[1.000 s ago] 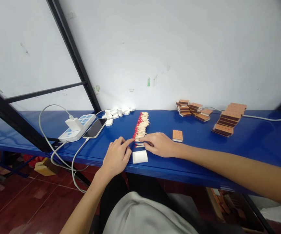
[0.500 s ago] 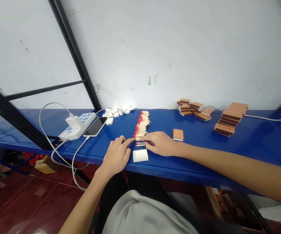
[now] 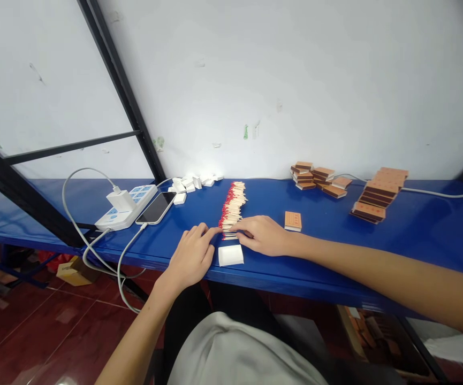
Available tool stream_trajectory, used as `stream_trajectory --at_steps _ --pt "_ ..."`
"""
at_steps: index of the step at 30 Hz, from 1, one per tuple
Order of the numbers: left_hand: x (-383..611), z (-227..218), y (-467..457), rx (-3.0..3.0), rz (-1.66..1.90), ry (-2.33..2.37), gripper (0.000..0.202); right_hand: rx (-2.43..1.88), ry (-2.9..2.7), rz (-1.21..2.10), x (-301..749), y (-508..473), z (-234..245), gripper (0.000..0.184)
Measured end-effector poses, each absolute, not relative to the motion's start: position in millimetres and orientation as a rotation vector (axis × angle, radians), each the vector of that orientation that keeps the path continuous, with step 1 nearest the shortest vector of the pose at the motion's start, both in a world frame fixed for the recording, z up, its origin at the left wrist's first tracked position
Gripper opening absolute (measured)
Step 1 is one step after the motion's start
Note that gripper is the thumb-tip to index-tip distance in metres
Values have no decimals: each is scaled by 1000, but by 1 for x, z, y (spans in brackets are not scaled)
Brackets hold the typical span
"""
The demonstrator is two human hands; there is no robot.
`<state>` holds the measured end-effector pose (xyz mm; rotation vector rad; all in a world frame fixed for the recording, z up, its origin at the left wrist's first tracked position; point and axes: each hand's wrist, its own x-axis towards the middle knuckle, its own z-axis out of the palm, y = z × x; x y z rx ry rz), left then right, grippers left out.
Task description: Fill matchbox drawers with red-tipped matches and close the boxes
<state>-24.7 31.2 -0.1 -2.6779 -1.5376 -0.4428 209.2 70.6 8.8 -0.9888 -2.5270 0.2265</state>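
A long row of red-tipped matches point(image 3: 232, 206) lies on the blue shelf point(image 3: 376, 235). My left hand point(image 3: 191, 254) rests at the near end of the row, its forefinger stretched out and touching the match heads. My right hand point(image 3: 264, 235) lies on the other side of that near end, fingertips pressed against a few matches. A white inner tray of a matchbox point(image 3: 230, 255) sits just in front of both hands. A single orange matchbox point(image 3: 293, 221) lies right of my right hand.
Stacks of orange matchboxes point(image 3: 319, 178) and a taller stack point(image 3: 379, 195) stand at the back right. Several white trays point(image 3: 191, 185), a phone point(image 3: 156, 208) and a power strip point(image 3: 126, 207) with cables lie to the left. A black frame post rises at the left.
Both hands stay at the near end of the match row, with only slight finger shifts. The view has drifted a little.
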Motion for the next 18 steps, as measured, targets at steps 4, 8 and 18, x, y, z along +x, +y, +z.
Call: stream_trajectory --at_steps 4,8,18 --pt "-25 -1 31 -2684 -461 -1519 45 -986 -2530 237 209 70 10 31" --pt "-26 -1 32 -2684 -467 -1503 44 -976 -2524 238 209 70 10 30" --pt "-26 -2 33 -2701 -468 -1463 45 -979 -2534 224 209 70 11 30"
